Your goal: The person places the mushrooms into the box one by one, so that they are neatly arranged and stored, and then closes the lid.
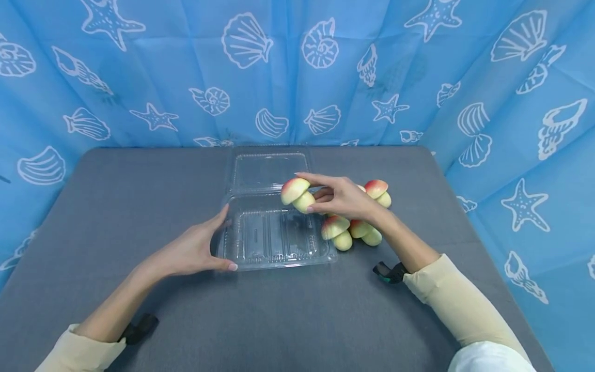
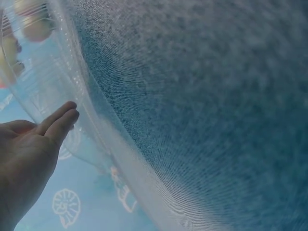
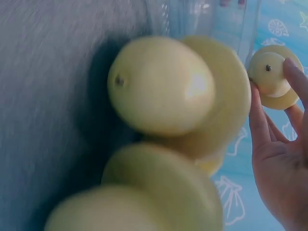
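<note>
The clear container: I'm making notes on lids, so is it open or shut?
Open: in the head view, the clear container has its lid laid back on the far side, not over the ribbed floor.

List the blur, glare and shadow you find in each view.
Head view: evenly lit and mostly crisp, with small glints along the clear box; left wrist view: hazy, the tablecloth soft at upper right, its weave clearer toward the left; right wrist view: nearest mushroom out of focus, pale highlight on the large mushroom above it, dark shadow on the cloth beside them.
</note>
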`<action>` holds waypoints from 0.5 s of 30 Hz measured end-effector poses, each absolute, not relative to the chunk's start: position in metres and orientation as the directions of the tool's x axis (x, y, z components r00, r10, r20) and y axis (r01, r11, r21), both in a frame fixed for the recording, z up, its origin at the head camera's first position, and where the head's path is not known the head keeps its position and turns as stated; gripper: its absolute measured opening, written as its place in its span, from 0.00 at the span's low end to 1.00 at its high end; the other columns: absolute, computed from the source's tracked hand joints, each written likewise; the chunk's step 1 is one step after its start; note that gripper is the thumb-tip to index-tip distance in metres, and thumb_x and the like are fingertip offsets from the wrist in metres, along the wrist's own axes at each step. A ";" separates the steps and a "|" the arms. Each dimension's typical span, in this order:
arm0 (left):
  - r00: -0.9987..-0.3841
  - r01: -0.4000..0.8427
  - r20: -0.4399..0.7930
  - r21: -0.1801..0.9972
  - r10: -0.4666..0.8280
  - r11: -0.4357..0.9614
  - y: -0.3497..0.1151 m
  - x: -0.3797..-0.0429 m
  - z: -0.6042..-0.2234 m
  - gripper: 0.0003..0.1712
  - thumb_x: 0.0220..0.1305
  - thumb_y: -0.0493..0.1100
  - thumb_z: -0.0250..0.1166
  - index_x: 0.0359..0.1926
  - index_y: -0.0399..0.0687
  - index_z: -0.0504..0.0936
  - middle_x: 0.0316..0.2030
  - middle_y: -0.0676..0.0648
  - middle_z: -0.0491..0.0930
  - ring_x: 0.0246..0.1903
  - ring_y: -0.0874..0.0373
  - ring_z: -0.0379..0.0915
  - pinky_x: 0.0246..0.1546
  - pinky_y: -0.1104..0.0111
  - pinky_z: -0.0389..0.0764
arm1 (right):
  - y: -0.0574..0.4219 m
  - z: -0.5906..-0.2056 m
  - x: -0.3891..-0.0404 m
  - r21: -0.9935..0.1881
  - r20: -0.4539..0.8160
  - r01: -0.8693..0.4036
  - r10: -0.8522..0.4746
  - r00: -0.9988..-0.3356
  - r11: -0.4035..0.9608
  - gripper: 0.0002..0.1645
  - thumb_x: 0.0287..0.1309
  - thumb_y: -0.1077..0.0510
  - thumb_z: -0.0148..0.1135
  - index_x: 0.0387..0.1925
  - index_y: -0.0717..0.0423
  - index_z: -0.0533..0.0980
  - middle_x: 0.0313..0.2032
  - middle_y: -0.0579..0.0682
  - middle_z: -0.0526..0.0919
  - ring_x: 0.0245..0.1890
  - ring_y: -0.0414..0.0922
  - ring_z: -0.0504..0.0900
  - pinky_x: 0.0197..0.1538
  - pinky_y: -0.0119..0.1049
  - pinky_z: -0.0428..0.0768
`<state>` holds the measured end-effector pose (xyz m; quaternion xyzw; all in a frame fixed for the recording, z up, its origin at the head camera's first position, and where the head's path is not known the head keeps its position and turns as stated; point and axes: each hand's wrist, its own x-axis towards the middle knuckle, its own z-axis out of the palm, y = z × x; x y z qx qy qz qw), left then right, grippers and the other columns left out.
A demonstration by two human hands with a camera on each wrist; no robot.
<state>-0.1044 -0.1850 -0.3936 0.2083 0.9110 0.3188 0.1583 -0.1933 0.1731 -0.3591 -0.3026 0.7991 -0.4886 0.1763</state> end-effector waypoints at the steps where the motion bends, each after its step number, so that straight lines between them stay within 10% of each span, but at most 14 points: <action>1: -0.863 0.278 -0.156 0.646 0.480 0.711 -0.185 -0.104 -0.393 0.77 0.45 0.62 0.79 0.79 0.42 0.35 0.72 0.33 0.59 0.72 0.36 0.51 0.65 0.40 0.61 | 0.170 -0.360 -0.193 -0.890 0.012 -0.309 -0.658 -0.753 0.337 0.44 0.57 0.59 0.73 0.72 0.40 0.66 0.62 0.49 0.76 0.49 0.45 0.85 0.50 0.37 0.83; 15: -0.868 0.268 -0.164 0.640 0.469 0.720 -0.185 -0.106 -0.392 0.78 0.43 0.62 0.80 0.79 0.40 0.36 0.71 0.33 0.60 0.72 0.35 0.50 0.68 0.42 0.58 | 0.132 -0.371 -0.186 -0.885 0.004 -0.328 -0.700 -0.714 0.329 0.43 0.57 0.60 0.72 0.73 0.46 0.66 0.62 0.56 0.77 0.49 0.45 0.85 0.50 0.34 0.82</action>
